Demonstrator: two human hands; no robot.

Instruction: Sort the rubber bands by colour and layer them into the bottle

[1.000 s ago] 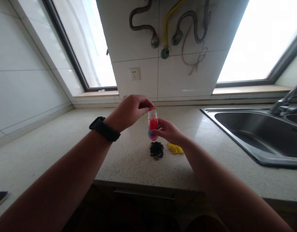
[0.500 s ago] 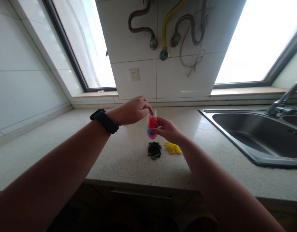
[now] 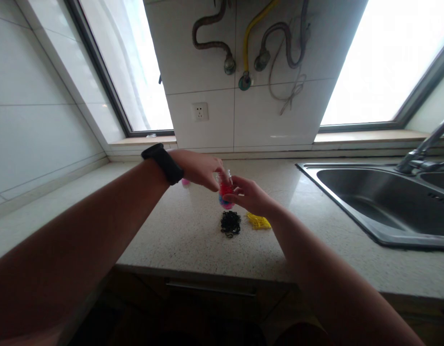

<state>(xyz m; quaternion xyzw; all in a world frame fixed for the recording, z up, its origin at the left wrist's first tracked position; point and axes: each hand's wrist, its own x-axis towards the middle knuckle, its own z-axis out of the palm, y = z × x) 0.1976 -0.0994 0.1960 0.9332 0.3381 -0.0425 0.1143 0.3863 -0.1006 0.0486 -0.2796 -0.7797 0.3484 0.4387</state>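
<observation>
A small clear jar [image 3: 226, 196] with red, blue and pink contents stands tilted slightly or upright over the counter; I cannot tell which. My right hand [image 3: 248, 194] is wrapped round its right side. My left hand [image 3: 203, 169] is at the jar's mouth, one finger reaching down inside onto the red contents, the thumb apart on the outer left side. Its other fingers are partly hidden. Just in front of the jar lies a pile of small black bands [image 3: 231, 223]. Beside it, near my right wrist, is a pile of yellow bands [image 3: 258, 221].
A pink object [image 3: 185, 182] shows partly behind my left wrist on the speckled counter [image 3: 193, 245]. To the right is a steel sink [image 3: 373, 192] with a tap [image 3: 420, 156]. The tiled back wall carries a socket [image 3: 199, 111] and hoses [image 3: 246, 48].
My left hand brought a red piece to the jar's mouth, then pushed a finger down inside. The left wrist has risen and shifted right, uncovering the pink object. My right hand keeps its hold.
</observation>
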